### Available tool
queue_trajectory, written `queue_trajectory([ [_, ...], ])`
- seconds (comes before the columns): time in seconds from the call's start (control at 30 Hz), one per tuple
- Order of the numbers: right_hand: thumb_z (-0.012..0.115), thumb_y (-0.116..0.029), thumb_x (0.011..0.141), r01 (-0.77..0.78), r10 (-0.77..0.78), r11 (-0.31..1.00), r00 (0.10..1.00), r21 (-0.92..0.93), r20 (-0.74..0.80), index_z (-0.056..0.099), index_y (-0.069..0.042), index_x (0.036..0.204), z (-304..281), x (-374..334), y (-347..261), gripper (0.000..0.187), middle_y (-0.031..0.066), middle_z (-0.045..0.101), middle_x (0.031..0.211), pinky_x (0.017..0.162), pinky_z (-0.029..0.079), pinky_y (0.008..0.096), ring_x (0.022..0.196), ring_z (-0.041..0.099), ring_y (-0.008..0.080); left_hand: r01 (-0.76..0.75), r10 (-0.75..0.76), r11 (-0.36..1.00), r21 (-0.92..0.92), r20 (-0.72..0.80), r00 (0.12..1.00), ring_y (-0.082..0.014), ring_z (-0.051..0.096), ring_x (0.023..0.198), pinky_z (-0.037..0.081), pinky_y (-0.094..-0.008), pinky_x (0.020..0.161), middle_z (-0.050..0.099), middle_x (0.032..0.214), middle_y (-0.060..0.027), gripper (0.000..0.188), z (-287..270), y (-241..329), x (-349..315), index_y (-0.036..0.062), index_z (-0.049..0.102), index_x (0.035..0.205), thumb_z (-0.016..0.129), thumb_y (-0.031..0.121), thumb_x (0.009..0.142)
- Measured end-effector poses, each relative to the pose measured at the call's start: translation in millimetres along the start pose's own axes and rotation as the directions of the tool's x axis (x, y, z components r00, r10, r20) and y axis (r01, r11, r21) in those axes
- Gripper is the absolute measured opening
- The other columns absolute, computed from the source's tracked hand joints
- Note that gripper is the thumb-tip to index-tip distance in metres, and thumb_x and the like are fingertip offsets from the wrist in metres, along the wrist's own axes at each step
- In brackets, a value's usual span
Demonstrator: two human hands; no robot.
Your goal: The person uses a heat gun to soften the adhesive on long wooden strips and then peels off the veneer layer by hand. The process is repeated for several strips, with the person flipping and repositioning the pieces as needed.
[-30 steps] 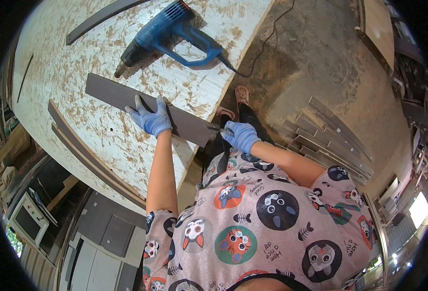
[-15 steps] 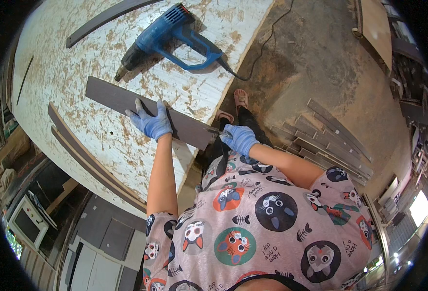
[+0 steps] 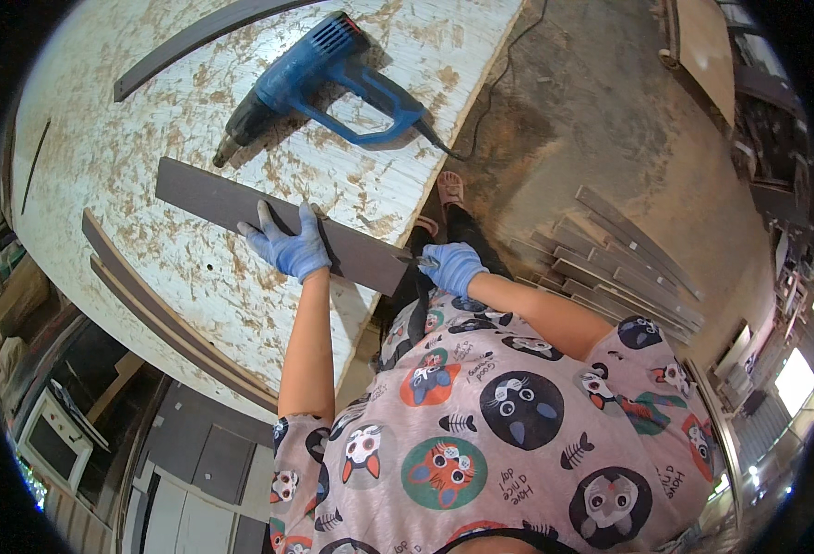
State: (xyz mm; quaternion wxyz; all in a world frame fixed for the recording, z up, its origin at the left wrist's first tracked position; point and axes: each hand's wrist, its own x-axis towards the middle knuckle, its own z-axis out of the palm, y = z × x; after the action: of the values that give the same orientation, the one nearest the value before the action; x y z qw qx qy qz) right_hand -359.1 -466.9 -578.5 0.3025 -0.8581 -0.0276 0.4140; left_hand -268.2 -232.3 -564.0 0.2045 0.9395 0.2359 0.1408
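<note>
Dial centred on the dark board [image 3: 361, 255], with twelve at the top of the view. Lies flat on the stained white table [image 3: 121, 157], lengthwise from ten to four, with the four o'clock end jutting slightly over the edge, probably to leave that end free. Presses across the board's middle with the gloved left hand [image 3: 292, 249], spread-fingered and clasped around nothing, apparently to prevent sliding or tipping. Grips a thin tool [image 3: 424, 261] with the gloved right hand [image 3: 453, 268], curled tight around it, between three and four beside the overhanging end, probably for fine control of the tip. Cannot confirm contact between tip and board, nor the exact kind of tool.

Towards twelve, a blue heat gun [image 3: 310, 74], lying on its side with nozzle aimed at seven, seemingly parked clear of both hands. At eight, two long dark strips [image 3: 112, 249], nearly parallel near the table's edge, likely to free the middle. At eleven, another dark strip [image 3: 185, 44]. At three, on the floor [image 3: 592, 120], bunched planks [image 3: 636, 242], perhaps to save table space.
</note>
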Motion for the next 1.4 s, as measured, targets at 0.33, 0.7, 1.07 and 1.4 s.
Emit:
queue_trajectory([
  [0.33, 0.057, -0.027, 0.075, 0.153, -0.150, 0.987, 0.988, -0.057, 0.039, 0.061, -0.012, 0.085, 5.6, 21.6, 15.9, 0.019, 0.0144, 0.062, 0.072, 0.063, 0.046, 0.0433, 0.068, 0.059, 0.0347, -0.016, 0.016, 1.000, -0.019, -0.002, 1.000, -0.0384, 0.026, 0.129, 0.028, -0.0456, 0.103, 0.022, 0.142, -0.0249, 0.071, -0.5, 1.0, -1.1, 0.0102, 0.052, 0.124, 0.075, 0.040, 0.065],
  [0.7, 0.060, -0.023, 0.066, 0.362, -0.380, 0.817, 0.923, -0.450, 0.053, 0.061, -0.014, 0.081, -26.6, 48.0, 16.3, 0.018, 0.0066, 0.061, 0.070, 0.064, 0.038, 0.0418, 0.066, 0.058, 0.0275, -0.053, 0.053, 0.999, 0.000, -0.029, 0.998, -0.0389, 0.030, 0.127, 0.031, -0.0451, 0.101, 0.026, 0.140, -0.0241, 0.069, 2.7, -3.2, 0.9, 0.0097, 0.053, 0.122, 0.074, 0.043, 0.065],
  [1.07, 0.057, -0.025, 0.071, 0.359, -0.356, 0.928, 0.933, -0.101, 0.048, 0.055, -0.014, 0.071, 16.2, 46.2, 30.6, 0.012, 0.0109, 0.058, 0.062, 0.059, 0.042, 0.0429, 0.060, 0.057, 0.0324, -0.051, 0.051, 0.995, -0.091, -0.002, 0.999, -0.0383, 0.029, 0.128, 0.034, -0.0434, 0.101, 0.020, 0.141, -0.0267, 0.064, 2.6, 1.6, -1.6, 0.0082, 0.051, 0.123, 0.073, 0.036, 0.070],
  [1.4, 0.056, -0.031, 0.072, 0.589, -0.704, 0.662, 0.701, -0.464, -0.115, 0.063, -0.014, 0.100, 42.8, 105.2, 60.0, 0.033, 0.0088, 0.060, 0.106, 0.090, 0.037, 0.0417, 0.098, 0.055, 0.0278, -0.094, 0.094, 0.995, -0.017, -0.011, 0.995, -0.0386, 0.032, 0.126, 0.035, -0.0436, 0.100, 0.024, 0.140, -0.0260, 0.062, 2.3, 1.6, -0.6, 0.0093, 0.052, 0.123, 0.073, 0.036, 0.070],
])
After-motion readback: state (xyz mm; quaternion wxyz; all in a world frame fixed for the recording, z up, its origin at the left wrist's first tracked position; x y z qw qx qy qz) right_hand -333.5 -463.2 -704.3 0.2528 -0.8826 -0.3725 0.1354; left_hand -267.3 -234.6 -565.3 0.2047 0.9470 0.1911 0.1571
